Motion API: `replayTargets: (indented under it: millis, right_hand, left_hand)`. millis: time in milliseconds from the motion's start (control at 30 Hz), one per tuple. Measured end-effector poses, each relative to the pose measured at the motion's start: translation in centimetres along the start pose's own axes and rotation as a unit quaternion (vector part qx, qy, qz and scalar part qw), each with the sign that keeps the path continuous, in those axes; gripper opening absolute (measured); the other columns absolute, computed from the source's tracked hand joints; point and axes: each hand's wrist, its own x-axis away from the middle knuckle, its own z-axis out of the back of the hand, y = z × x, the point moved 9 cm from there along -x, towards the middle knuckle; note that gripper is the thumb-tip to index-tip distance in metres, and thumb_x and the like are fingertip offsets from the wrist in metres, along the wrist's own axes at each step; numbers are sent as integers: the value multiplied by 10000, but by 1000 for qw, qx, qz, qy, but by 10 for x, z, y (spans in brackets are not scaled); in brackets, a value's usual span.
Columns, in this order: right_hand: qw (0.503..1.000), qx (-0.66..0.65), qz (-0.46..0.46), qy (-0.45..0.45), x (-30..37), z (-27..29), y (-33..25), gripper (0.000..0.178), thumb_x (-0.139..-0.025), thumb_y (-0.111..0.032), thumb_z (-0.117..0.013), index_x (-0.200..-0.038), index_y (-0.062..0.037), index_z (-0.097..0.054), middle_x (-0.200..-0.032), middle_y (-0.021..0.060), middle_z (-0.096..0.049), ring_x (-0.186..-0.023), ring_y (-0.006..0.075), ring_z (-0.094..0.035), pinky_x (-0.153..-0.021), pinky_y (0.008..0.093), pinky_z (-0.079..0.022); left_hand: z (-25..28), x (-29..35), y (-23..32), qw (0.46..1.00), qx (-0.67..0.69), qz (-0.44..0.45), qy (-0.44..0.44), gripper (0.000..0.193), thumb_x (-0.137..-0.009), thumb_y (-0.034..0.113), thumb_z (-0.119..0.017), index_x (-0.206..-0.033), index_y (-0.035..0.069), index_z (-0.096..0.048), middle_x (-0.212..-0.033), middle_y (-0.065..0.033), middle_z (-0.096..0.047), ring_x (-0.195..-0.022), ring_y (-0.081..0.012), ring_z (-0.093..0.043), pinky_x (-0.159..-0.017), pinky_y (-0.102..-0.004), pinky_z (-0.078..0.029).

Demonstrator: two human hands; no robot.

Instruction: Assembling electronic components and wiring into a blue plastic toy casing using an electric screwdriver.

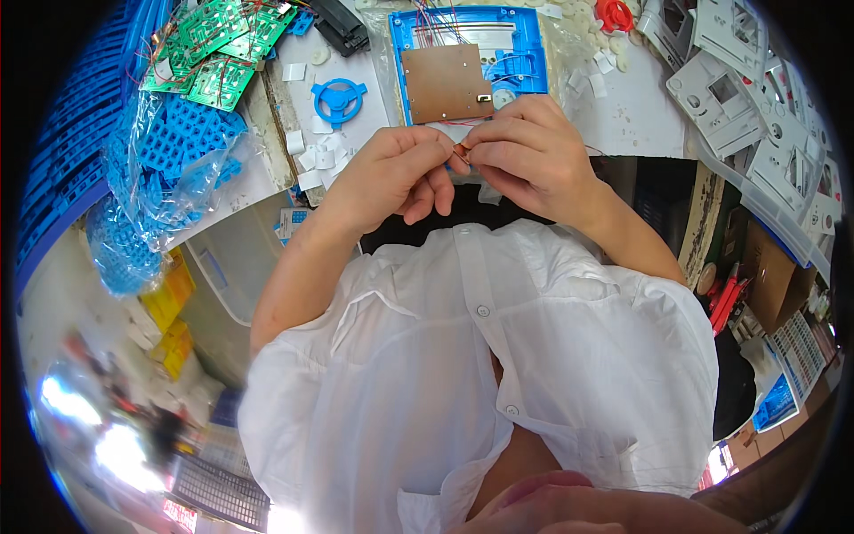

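Note:
At the table's near edge my left hand [398, 171] and my right hand [536, 158] meet, both pinched on thin wires [461, 155] of reddish and dark colour. The wire ends are mostly hidden between my fingertips. Just beyond them lies a blue plastic housing [532, 53] with a brown circuit board [445, 82] resting on it. The board carries a small switch [484, 100] at its near right corner, and loose wires run from the housing's far side. Left of the housing is a blue ring-shaped part [339, 101] with spokes.
Green circuit boards [218, 80] with wires lie at the far left, above bagged blue plastic parts [178, 151]. White paper pieces [313, 162] are scattered near my left wrist. Grey-white panels [725, 98] fill a bin at the right. A red ring part [614, 14] sits far right.

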Motion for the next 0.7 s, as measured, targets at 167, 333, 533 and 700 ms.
replayTargets:
  millis: [167, 333, 533, 700]
  right_hand:
    - [1000, 1, -3, -2, 0, -1, 0, 311, -647, -21, -836, -925, -85, -714, -1028, 7, -727, -916, 229, -635, -818, 379, -481]
    - [1000, 3, -1, 10, 0, 0, -1, 302, -627, -37, -842, -880, -108, -694, -997, -24, -708, -911, 212, -627, -811, 366, -474]
    - [1000, 3, 8, 0, -1, -1, -4, 323, -601, -42, -835, -890, -100, -704, -999, -13, -710, -915, 225, -624, -809, 377, -469]
    - [1000, 8, 13, -3, 1, -1, -5, 334, -581, -57, -830, -889, -96, -707, -1001, -4, -709, -927, 233, -623, -827, 383, -472]
  left_hand:
    - [0, 1, -1, 1000, 6, -6, -12, 294, -1050, 279, -501, -1032, 39, -671, -682, -79, -679, -432, -80, -496, -412, -219, -333]
    - [-1, 1, 0, 1000, -1, -9, 13, 319, -1051, 306, -522, -983, 32, -670, -637, -63, -643, -394, -77, -430, -391, -214, -309]
    - [-1, -2, -1, 999, 2, -21, -24, 277, -1036, 248, -514, -940, 50, -682, -643, -57, -653, -421, -73, -482, -407, -217, -323]
    - [0, -2, -1, 1000, 16, -12, -15, 283, -1023, 236, -518, -903, 41, -683, -632, -58, -648, -411, -74, -476, -402, -219, -325]
